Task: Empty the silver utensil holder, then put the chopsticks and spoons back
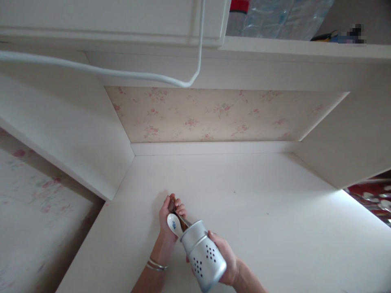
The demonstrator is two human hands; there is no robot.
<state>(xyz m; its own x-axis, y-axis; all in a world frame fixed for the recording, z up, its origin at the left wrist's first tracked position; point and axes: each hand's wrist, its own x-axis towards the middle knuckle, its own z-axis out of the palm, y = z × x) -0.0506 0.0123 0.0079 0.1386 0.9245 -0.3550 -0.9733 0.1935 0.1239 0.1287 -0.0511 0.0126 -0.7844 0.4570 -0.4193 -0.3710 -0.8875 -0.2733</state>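
A silver metal utensil holder [204, 256] with round drain holes is tilted above the white desk surface, its mouth toward the upper left. My right hand [226, 257] is closed around its side and lower part. Out of the mouth stick a white ceramic spoon [173, 224] with a blue mark and several brown and metallic utensils. My left hand [165, 215], with silver bangles on the wrist, curls its fingers around the brown utensil ends [172, 204]. The exact kind of these utensils is hidden by the fingers. The spoon's bowl lies against that hand.
The white desk [259, 215] has side panels left and right and flowered wallpaper [214, 114] behind. Overhead, a white cable [122, 73] hangs in front of a cabinet door [106, 20]. Clear plastic containers [271, 18] stand on the upper shelf. Red patterned fabric [371, 193] shows at right.
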